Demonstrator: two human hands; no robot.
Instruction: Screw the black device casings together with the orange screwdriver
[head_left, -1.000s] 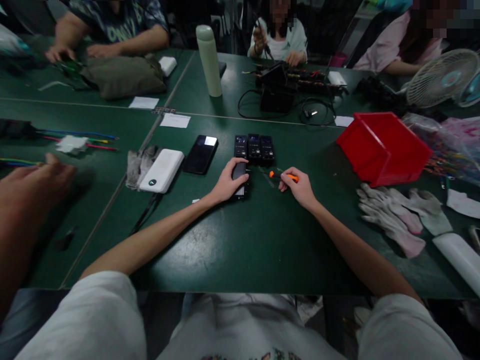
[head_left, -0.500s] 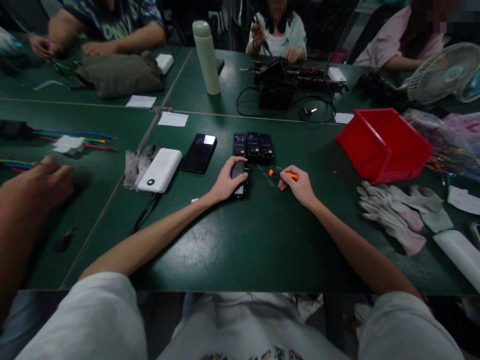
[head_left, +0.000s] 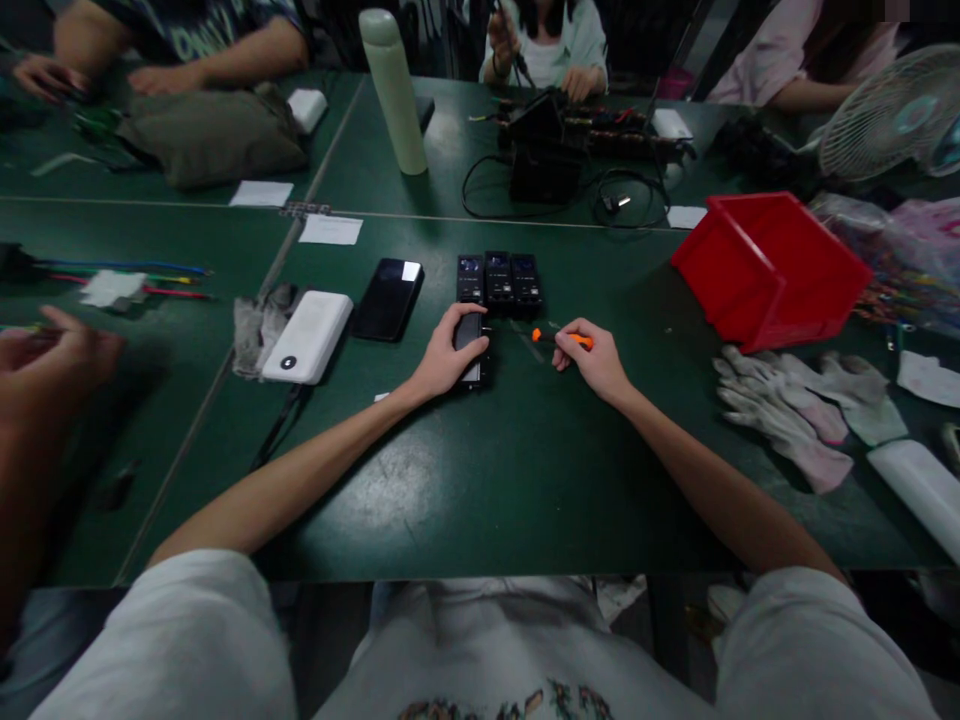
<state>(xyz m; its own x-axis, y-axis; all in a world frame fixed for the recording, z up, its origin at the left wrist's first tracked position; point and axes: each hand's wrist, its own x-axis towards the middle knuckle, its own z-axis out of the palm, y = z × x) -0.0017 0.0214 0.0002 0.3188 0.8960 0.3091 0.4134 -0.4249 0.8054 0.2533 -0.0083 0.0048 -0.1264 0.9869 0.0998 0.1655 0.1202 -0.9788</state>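
Note:
My left hand (head_left: 452, 352) is closed around a small black box-shaped device (head_left: 472, 372) lying on the green table, thumb across its top and fingers at its far end. In my right hand (head_left: 592, 358) is a small screwdriver (head_left: 577, 341) with an orange and black handle, pinched between thumb and fingers. Its tip points left toward the device, with a gap between them. Three similar black devices with small screens (head_left: 499, 282) stand side by side just beyond my left hand. A clear strip (head_left: 527, 342) lies on the table between my hands.
Left of my hands are a black phone (head_left: 388, 300) and a white power bank (head_left: 309, 338) with a cable. To the right stand a red bin (head_left: 772, 270) and grey work gloves (head_left: 787, 415). A co-worker's hand (head_left: 56, 360) is at far left; a bottle (head_left: 394, 95) stands ahead.
The whole scene has shifted slightly up and left in view. My hands keep nearly the same grip and place. The co-worker's hand at the left has moved, a finger now lifted.

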